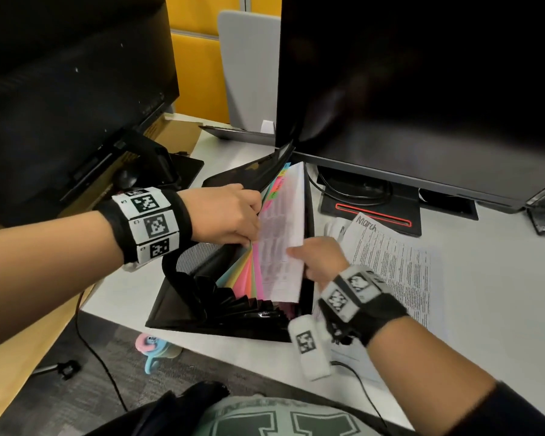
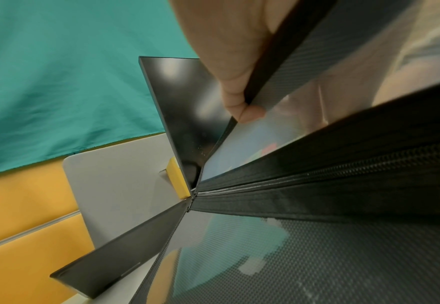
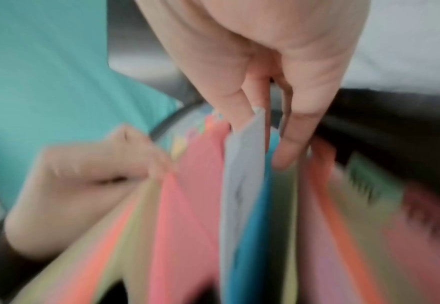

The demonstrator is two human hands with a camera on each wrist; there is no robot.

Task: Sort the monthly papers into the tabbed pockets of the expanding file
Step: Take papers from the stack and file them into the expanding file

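Note:
A black expanding file [image 1: 183, 306] stands open on the white desk, its coloured dividers [image 1: 246, 272] fanned out. My left hand [image 1: 230, 215] grips the file's left dividers and flap, holding them back; in the left wrist view my thumb [image 2: 242, 111] presses the black flap edge [image 2: 273, 67]. My right hand [image 1: 321, 259] pinches a white printed sheet [image 1: 280, 231] that stands partly down in a pocket between the dividers. The right wrist view, blurred, has the sheet [image 3: 245, 174] between a pink divider [image 3: 195, 195] and a blue one [image 3: 255, 216]. A paper headed "March" [image 1: 390, 256] lies to the right of the file.
A large dark monitor [image 1: 422, 83] stands right behind the file, its stand [image 1: 372, 212] by the loose papers. Another monitor [image 1: 70, 83] stands at the left. A cable [image 1: 362, 385] runs off the desk's front edge. A pastel object [image 1: 153, 344] lies on the floor.

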